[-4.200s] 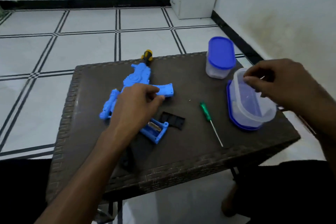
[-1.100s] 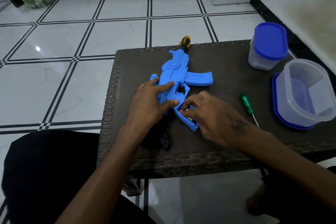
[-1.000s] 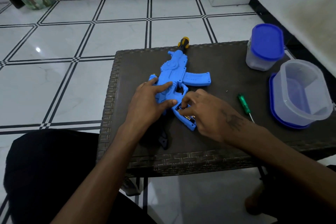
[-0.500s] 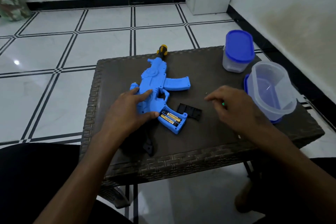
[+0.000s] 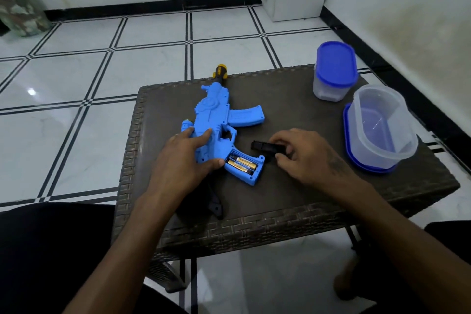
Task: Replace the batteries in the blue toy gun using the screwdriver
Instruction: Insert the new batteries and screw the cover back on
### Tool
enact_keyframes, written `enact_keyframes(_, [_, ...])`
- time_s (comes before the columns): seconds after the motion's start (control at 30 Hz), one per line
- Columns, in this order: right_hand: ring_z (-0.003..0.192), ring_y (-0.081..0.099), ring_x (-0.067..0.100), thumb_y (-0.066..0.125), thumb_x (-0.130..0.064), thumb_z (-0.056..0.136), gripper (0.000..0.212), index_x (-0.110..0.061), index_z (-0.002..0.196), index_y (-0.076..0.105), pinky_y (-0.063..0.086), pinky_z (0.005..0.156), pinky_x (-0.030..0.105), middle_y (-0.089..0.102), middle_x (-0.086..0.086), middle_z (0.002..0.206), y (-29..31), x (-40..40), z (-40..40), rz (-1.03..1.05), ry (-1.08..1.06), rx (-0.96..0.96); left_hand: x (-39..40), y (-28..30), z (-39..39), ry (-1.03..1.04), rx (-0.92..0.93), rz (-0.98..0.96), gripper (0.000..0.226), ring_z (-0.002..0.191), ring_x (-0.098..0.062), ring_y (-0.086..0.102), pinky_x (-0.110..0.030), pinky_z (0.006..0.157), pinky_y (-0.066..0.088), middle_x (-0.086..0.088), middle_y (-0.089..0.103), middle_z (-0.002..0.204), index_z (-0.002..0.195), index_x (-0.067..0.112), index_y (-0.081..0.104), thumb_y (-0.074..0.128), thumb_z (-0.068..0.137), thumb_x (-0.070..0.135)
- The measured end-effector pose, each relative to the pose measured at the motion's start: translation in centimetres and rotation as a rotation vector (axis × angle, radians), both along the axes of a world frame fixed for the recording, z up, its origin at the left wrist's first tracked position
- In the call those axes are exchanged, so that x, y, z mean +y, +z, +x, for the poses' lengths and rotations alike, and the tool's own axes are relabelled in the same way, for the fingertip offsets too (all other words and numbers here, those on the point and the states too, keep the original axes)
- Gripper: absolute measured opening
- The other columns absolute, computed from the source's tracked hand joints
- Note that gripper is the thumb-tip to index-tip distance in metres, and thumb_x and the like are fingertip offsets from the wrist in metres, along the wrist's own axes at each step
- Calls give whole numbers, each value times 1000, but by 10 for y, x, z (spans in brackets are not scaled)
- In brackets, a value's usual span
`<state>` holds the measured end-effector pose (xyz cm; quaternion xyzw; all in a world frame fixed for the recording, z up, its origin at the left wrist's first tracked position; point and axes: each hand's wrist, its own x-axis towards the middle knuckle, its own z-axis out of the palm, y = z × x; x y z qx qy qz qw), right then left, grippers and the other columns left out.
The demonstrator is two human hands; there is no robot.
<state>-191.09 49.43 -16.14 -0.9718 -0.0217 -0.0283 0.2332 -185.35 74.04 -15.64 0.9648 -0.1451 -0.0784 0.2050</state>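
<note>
The blue toy gun [image 5: 216, 120] lies on the dark wicker table [image 5: 293, 201], its yellow-and-black muzzle at the far edge. Its grip compartment is uncovered and shows two batteries [image 5: 242, 162] side by side. My left hand [image 5: 186, 158] presses flat on the gun's body, fingers straight. My right hand [image 5: 305, 155] pinches the black battery cover [image 5: 262, 146] just right of the grip. The green screwdriver is hidden, probably under my right hand.
A closed clear container with a blue lid [image 5: 334, 71] stands at the table's far right. An uncovered clear tub [image 5: 382, 125] sits on its blue lid near the right edge. The gun's black stock [image 5: 215, 205] lies by the front edge.
My right hand pulled back from the screwdriver area to the black cover and took hold of it. My left hand stays on the gun.
</note>
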Motion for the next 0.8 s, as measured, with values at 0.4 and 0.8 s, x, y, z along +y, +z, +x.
enact_keyframes(0.4, [61, 70, 24, 64, -5, 91, 22, -16, 109, 59, 60, 61, 31, 68, 14, 69, 11, 33, -21, 678, -93, 150, 0, -1, 2, 20, 4, -12, 76, 143, -27, 28, -48, 111, 34, -2, 26, 158, 143, 41, 38, 70, 75, 56])
enact_keyframes(0.8, [70, 65, 13, 85, -28, 72, 42, -25, 109, 67, 56, 66, 26, 65, -3, 91, 0, 37, -23, 400, -91, -3, -1, -1, 1, 15, -9, 1, 77, 144, -28, 26, -49, 111, 34, -2, 25, 158, 144, 42, 36, 68, 77, 57])
